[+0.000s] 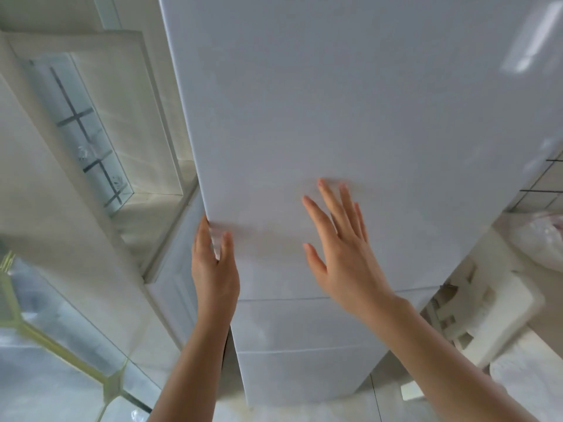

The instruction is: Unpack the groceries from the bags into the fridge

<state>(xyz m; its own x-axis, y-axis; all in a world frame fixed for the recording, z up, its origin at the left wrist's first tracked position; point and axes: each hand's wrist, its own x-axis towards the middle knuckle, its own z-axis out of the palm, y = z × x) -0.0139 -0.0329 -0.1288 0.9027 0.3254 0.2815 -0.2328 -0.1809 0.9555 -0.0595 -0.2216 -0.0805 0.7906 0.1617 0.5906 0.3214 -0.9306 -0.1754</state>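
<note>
The tall white fridge [335, 102] fills the middle of the view, and its upper door looks closed. My left hand [213, 269] grips the left edge of that door, with the thumb on the front and the fingers wrapped behind the edge. My right hand [344, 248] is spread with straight fingers flat against the door front, just above the seam to the lower drawer [289, 324]. A translucent plastic grocery bag [542, 239] lies at the right edge, partly cut off by the frame.
A white plastic stool [487, 315] stands right of the fridge under the bag. A white wall and a frosted glass window [91, 132] sit close on the left. Pale floor tiles with gold joints [61, 354] lie below.
</note>
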